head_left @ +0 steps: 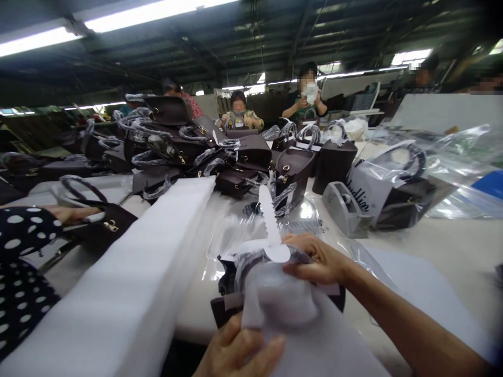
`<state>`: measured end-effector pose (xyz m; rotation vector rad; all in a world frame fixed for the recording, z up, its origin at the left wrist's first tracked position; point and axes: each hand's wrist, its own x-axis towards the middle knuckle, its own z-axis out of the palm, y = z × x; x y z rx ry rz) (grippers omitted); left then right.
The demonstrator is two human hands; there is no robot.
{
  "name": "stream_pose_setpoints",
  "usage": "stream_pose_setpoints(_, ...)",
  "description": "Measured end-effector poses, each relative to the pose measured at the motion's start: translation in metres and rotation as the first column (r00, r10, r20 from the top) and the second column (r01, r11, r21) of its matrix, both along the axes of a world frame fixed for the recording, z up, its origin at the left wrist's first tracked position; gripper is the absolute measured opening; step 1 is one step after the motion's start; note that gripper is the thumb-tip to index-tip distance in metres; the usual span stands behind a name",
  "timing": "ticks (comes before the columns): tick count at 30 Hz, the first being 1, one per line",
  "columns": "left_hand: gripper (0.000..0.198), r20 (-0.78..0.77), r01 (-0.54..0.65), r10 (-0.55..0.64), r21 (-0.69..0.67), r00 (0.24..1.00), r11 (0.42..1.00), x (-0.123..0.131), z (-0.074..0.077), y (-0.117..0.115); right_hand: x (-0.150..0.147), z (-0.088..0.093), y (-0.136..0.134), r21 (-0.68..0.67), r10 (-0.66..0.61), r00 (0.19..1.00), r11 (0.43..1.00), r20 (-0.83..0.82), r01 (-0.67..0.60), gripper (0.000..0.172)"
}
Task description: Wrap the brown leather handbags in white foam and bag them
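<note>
A dark handbag [223, 309] sits at the table's near edge, largely covered by a white foam sheet [330, 332]. My left hand [241, 348] pinches the sheet's edge low in front of the bag. Around the bag's wrapped handle [245, 264] my right hand [316, 259] is closed, at the handle's right side. A white notched strip [268, 214] with a rounded end stands up from the handle, next to my right fingertips. Clear plastic bags [306, 222] with dark print lie just behind.
Stacked white foam sheets [129, 277] run along the left. Many dark handbags [251, 152] are piled behind. A grey tape dispenser [346, 209] and a plastic-covered bag [404, 201] stand at the right. A person in a dotted sleeve [27, 230] touches a handbag at the left; others sit beyond.
</note>
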<state>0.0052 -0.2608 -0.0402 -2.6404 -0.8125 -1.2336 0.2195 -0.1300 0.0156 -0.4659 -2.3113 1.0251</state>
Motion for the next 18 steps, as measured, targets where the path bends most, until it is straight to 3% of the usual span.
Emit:
stream_pose_setpoints(2, 0.02, 0.003, -0.008, 0.008, 0.039, 1.0, 0.999, 0.0, -0.006, -0.002, 0.01, 0.008, -0.007, 0.1, -0.085, 0.995, 0.992, 0.054, 0.08, 0.032)
stream_pose_setpoints(4, 0.021, 0.013, 0.001, -0.001, -0.006, 1.0, 1.0, -0.002, -0.009, -0.003, 0.028, 0.014, -0.022, 0.264, -0.198, 0.98, 0.946, 0.01, 0.188, 0.035)
stream_pose_setpoints(7, 0.02, 0.024, 0.025, -0.024, -0.059, 0.999, 0.998, -0.007, -0.009, -0.004, 0.062, 0.013, -0.052, 0.577, -0.287, 0.953, 0.765, -0.093, 0.287, 0.045)
stream_pose_setpoints(9, 0.019, 0.039, 0.047, -0.044, -0.084, 0.998, 0.995, -0.009, -0.007, -0.004, 0.077, 0.008, -0.07, 0.754, -0.303, 0.953, 0.624, -0.006, 0.203, 0.044)
stream_pose_setpoints(11, 0.02, 0.043, 0.054, -0.049, -0.125, 0.998, 0.991, -0.01, -0.006, -0.004, 0.08, 0.003, -0.084, 0.833, -0.29, 0.949, 0.549, 0.122, 0.061, 0.033)
stream_pose_setpoints(13, 0.021, 0.042, 0.046, -0.04, -0.159, 0.998, 0.986, -0.008, -0.004, -0.005, 0.071, -0.001, -0.092, 0.831, -0.267, 0.957, 0.553, 0.111, 0.058, 0.026)
stream_pose_setpoints(16, 0.019, 0.07, 0.036, -0.025, -0.159, 0.997, 0.987, -0.005, -0.004, -0.007, 0.04, 0.002, -0.096, 0.748, -0.252, 0.962, 0.619, -0.1, 0.24, 0.019)
stream_pose_setpoints(18, 0.018, 0.07, 0.026, -0.017, -0.13, 0.997, 0.991, -0.003, -0.004, -0.009, 0.019, 0.009, -0.095, 0.709, -0.218, 0.964, 0.657, -0.15, 0.258, 0.013)
